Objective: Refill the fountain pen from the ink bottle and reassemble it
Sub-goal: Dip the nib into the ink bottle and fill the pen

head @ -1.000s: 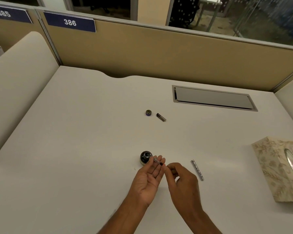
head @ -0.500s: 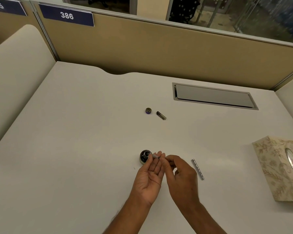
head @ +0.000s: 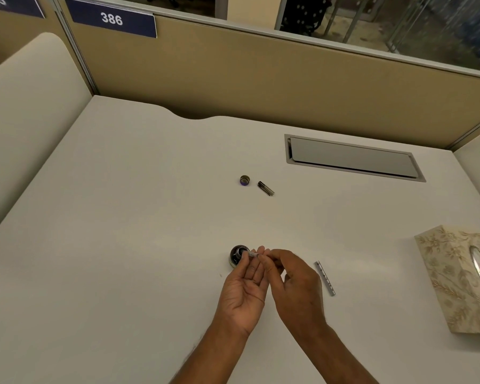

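The open ink bottle (head: 236,256), small, dark and round, stands on the white desk (head: 139,245). Just right of its mouth, a small clear and dark pen part (head: 251,254) is held at fingertip height. My left hand (head: 244,289) is palm up and pinches the part's left end between thumb and fingertips. My right hand (head: 294,284) pinches its right end, fingers curled. The silver pen barrel (head: 325,278) lies on the desk right of my right hand. The bottle cap (head: 244,180) and a short dark pen piece (head: 265,188) lie farther back.
A patterned tissue box (head: 460,278) sits at the right edge. A grey cable hatch (head: 352,157) is set into the desk at the back right. A tan partition (head: 261,79) closes off the rear, and cream side panels flank the desk.
Both hands have shifted slightly toward the ink bottle, bringing the pen part closer to its mouth. My right fingers have closed in against the left fingertips.
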### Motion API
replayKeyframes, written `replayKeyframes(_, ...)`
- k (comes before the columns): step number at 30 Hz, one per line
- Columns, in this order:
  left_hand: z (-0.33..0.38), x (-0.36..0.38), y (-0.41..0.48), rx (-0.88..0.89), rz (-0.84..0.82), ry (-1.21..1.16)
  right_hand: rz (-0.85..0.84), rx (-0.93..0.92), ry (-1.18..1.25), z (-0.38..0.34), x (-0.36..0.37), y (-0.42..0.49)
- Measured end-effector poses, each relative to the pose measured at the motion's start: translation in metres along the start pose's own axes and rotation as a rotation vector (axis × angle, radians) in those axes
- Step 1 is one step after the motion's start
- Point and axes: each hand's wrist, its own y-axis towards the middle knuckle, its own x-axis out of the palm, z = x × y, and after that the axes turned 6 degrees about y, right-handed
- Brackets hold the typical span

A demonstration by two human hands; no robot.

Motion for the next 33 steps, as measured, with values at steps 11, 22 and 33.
replayKeyframes(11, 0.004, -0.006, 0.004, -0.006, 0.045, 0.125, 0.003, -0.002, 0.008, -0.004, 0.003, 0.007)
replayKeyframes(22, 0.007, -0.008, -0.002, 0.038, 0.091, 0.203, -0.017, -0.002, -0.002, -0.005, 0.005, 0.011)
replayKeyframes(33, 0.005, -0.011, -0.018, 0.916, 0.385, 1.2, 0.003, -0.003, 0.0, -0.005, 0.006, 0.016)
